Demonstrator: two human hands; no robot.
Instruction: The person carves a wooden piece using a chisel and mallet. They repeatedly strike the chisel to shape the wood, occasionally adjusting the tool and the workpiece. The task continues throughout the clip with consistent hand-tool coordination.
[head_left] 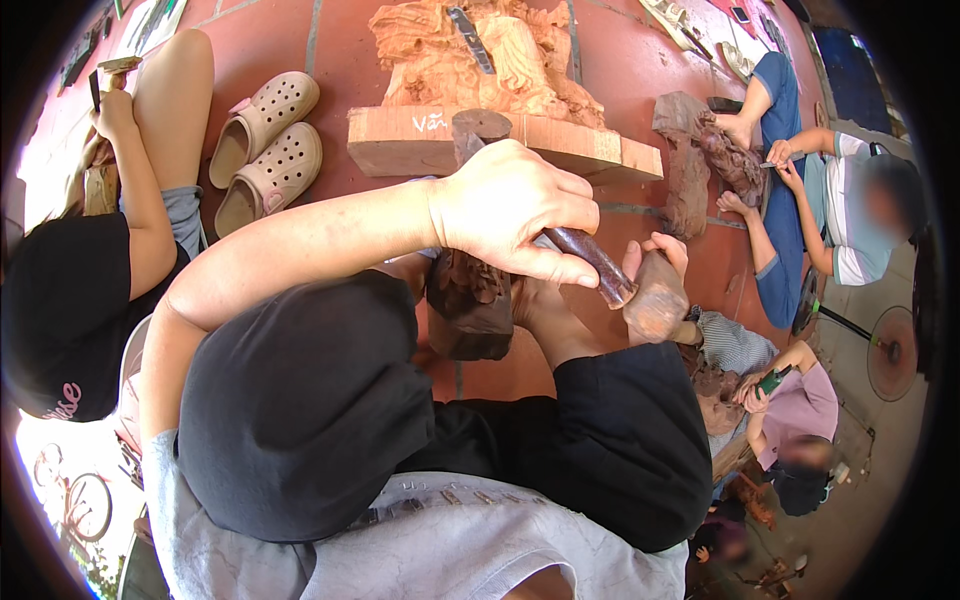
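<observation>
My left hand [515, 210] is closed around a chisel [590, 262] with a dark rounded handle. The blade end is hidden beneath the hand. At the handle's butt is a wooden mallet head [655, 298], slightly blurred, with the fingers of my right hand [665, 250] curled behind it. Most of the right hand and forearm is hidden by the mallet and my knee. Below my left hand, a dark wood carving [472, 310] stands between my black-trousered legs; its carved relief is partly in shadow. A dark wooden end [480, 127] shows above my left hand, perhaps part of the same piece.
A large orange-brown wood carving [500, 65] on a thick base lies ahead, a dark flat tool [470, 40] on it. Beige clogs [268, 150] sit at left on red tiles. People work at left and right; another dark carving [685, 165] and a fan [892, 350] are right.
</observation>
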